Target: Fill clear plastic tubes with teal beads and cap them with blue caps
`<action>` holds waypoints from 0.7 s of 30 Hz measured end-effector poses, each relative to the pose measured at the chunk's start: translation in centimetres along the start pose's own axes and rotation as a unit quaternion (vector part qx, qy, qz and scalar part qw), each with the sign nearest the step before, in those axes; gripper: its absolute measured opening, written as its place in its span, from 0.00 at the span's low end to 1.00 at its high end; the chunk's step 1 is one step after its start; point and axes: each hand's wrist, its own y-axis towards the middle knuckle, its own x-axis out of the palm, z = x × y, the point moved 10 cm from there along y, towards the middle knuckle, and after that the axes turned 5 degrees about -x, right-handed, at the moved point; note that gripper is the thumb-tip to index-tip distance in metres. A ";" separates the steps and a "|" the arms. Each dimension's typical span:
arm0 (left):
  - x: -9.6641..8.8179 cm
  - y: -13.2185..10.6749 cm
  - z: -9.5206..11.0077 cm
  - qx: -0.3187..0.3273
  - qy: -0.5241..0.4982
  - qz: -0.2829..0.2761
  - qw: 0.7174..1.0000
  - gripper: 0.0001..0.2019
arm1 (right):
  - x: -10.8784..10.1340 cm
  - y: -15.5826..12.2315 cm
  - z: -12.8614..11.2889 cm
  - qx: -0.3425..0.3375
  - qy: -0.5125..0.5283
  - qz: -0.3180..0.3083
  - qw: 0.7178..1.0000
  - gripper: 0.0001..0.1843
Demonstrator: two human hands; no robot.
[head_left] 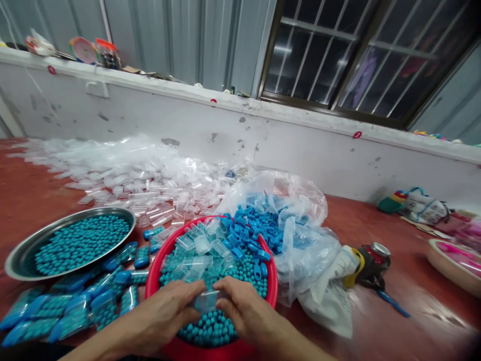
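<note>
My left hand (pixel 165 313) and my right hand (pixel 244 311) meet over the near side of a red bowl (pixel 153 273). Between their fingertips they pinch a small clear plastic case (pixel 206 301). The bowl holds teal beads (pixel 210 328), several empty clear cases (pixel 199 245) and blue caps (pixel 240 235). Both hands rest on the beads, fingers curled round the case.
A metal dish (pixel 18 260) of teal beads stands at the left. Filled blue-capped cases (pixel 75 306) lie in front of it. A heap of clear cases (pixel 124 175) spreads along the wall. A plastic bag (pixel 300 240) of blue caps lies right of the bowl, a tape roll (pixel 370 263) beyond it.
</note>
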 end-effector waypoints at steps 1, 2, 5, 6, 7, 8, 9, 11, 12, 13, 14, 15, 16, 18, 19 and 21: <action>-0.1 -0.5 -0.7 -0.009 -0.016 -0.019 1.000 0.06 | -0.6 -0.4 0.3 0.013 0.005 0.017 1.000 0.10; -0.3 -0.9 -1.6 -0.023 -0.025 -0.028 0.999 0.07 | -1.2 -0.7 0.8 0.030 0.011 0.033 0.999 0.10; 0.0 -0.9 -3.3 -0.049 -0.027 0.002 0.998 0.10 | -2.6 0.9 2.7 0.062 0.022 0.064 0.996 0.10; 0.6 -0.6 -3.2 -0.044 -0.031 0.014 0.998 0.11 | -3.0 2.0 3.1 0.054 0.013 0.073 0.996 0.11; 1.6 -0.2 -2.7 -0.031 -0.040 0.016 0.999 0.12 | -3.6 3.2 3.3 0.041 -0.009 0.098 0.994 0.13; 2.7 0.2 -2.1 -0.019 -0.045 0.016 0.999 0.12 | -4.3 4.4 3.4 0.024 -0.043 0.121 0.991 0.16; 3.9 0.7 -1.5 -0.012 -0.039 0.008 0.999 0.11 | -4.7 5.3 3.5 0.013 -0.080 0.131 0.988 0.20; 6.0 1.7 -0.5 -0.015 0.006 -0.003 1.000 0.09 | -5.8 5.8 4.0 0.021 -0.177 0.147 0.973 0.21; 6.6 2.2 -0.2 -0.023 0.037 -0.005 0.999 0.09 | -6.2 5.5 4.4 0.037 -0.229 0.143 0.962 0.20; 7.0 2.6 0.0 -0.030 0.066 -0.006 0.997 0.09 | -6.6 4.7 4.9 0.058 -0.279 0.133 0.949 0.18; 7.3 2.9 0.2 -0.035 0.089 -0.007 0.995 0.09 | -6.7 3.6 5.4 0.076 -0.322 0.108 0.938 0.18; 7.4 3.3 0.3 -0.038 0.103 -0.007 0.994 0.09 | -6.6 2.4 6.1 0.093 -0.359 0.072 0.926 0.18; 7.4 3.6 0.3 -0.040 0.104 -0.006 0.994 0.09 | -6.3 1.2 6.7 0.106 -0.388 0.034 0.915 0.18; 7.3 4.3 0.0 -0.062 0.053 0.003 0.997 0.07 | -5.5 -0.9 7.6 0.108 -0.427 -0.020 0.897 0.17; 7.3 4.7 -0.2 -0.079 0.012 0.007 0.997 0.06 | -5.1 -1.6 7.8 0.102 -0.441 -0.031 0.891 0.17; 7.6 5.6 -0.6 -0.115 -0.066 0.008 0.991 0.04 | -4.2 -2.1 8.2 0.085 -0.462 -0.039 0.882 0.18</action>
